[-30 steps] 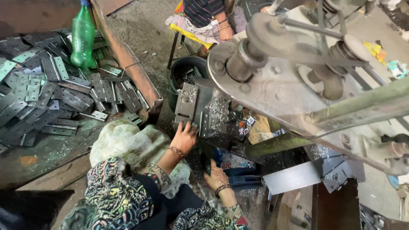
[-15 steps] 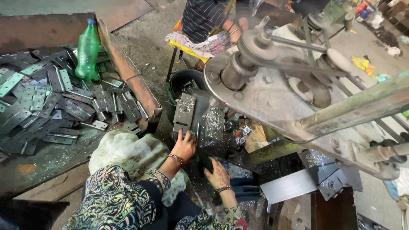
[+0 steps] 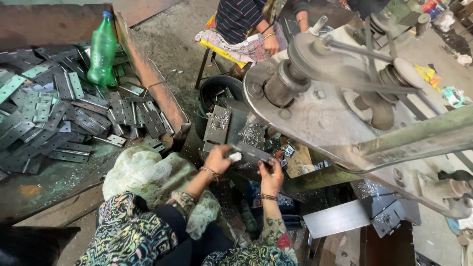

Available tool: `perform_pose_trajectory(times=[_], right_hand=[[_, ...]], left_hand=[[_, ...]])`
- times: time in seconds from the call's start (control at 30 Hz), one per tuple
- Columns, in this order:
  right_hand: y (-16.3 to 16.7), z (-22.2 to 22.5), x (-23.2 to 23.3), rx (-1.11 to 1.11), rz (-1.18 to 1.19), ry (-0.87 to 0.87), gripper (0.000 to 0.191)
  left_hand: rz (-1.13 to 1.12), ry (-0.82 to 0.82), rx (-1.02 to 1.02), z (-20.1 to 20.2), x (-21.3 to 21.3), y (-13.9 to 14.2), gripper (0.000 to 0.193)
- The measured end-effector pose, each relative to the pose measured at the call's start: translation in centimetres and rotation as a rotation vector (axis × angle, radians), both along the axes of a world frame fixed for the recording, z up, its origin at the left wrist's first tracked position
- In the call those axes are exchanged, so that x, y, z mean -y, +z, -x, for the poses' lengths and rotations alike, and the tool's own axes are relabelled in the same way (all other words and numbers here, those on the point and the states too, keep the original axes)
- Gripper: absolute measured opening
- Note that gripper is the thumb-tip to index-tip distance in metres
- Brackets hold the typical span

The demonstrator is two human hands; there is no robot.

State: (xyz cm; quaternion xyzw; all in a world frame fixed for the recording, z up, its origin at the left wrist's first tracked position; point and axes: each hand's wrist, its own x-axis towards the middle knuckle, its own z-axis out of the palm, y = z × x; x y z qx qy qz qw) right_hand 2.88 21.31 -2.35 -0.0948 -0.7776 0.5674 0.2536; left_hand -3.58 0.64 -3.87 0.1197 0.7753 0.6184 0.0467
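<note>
I see a rusty metal bin (image 3: 148,74) up and to the left of my left hand (image 3: 217,158), heaped with flat perforated hinge plates (image 3: 64,116), with a green plastic bottle (image 3: 102,49) lying on the pile. Just above that hand stands a dark round tub (image 3: 217,88) with a few more metal pieces inside. Both my hands meet on one flat grey metal strip (image 3: 251,151): the left hand curls closed over its left end with something small and pale tucked under the fingers, and my right hand (image 3: 271,173) pinches its right end from below. The strip lies level between the two hands, above a tray of shiny metal shavings (image 3: 253,134). Right of my right hand looms the big press flywheel (image 3: 315,113). Beyond it, another person's hand (image 3: 271,45) rests on a lap on a yellow stool (image 3: 221,49).
</note>
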Motion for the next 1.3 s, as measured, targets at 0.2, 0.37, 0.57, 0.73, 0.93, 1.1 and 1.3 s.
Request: perform_pose_trajectory(times=[0.2, 0.37, 0.57, 0.73, 0.93, 1.1, 1.3], right_hand=[[0.9, 0.9, 4.6, -0.046, -0.976, 0.170, 0.040], [-0.5, 0.1, 6.3, 0.044, -0.938, 0.283, 0.055], [0.3, -8.2, 3.2, 0.541, -0.988, 0.276, 0.068], [-5.9, -13.6, 4.1, 0.914, -0.916, 0.201, 0.092], [-10.5, -14.0, 4.0, 0.868, -0.793, 0.182, 0.094], [-7.0, -12.6, 3.1, 0.980, -0.777, 0.216, 0.096], [-7.1, -12.3, 2.3, 0.840, -0.802, 0.250, 0.081]], left_hand=[[0.871, 0.212, -0.451, 0.1, 2.1, 1.9, 0.056], [0.933, 0.002, -0.459, -2.1, 0.0, 0.4, 0.042], [1.132, -0.045, -0.584, -0.8, -1.6, -1.4, 0.038], [1.145, -0.017, -0.585, 0.6, -2.0, -1.1, 0.039], [1.137, -0.030, -0.576, -0.3, -1.6, -0.9, 0.037], [1.209, -0.070, -0.569, -0.8, -1.3, -0.4, 0.038], [1.192, -0.097, -0.552, -0.7, -1.1, -0.5, 0.037]])
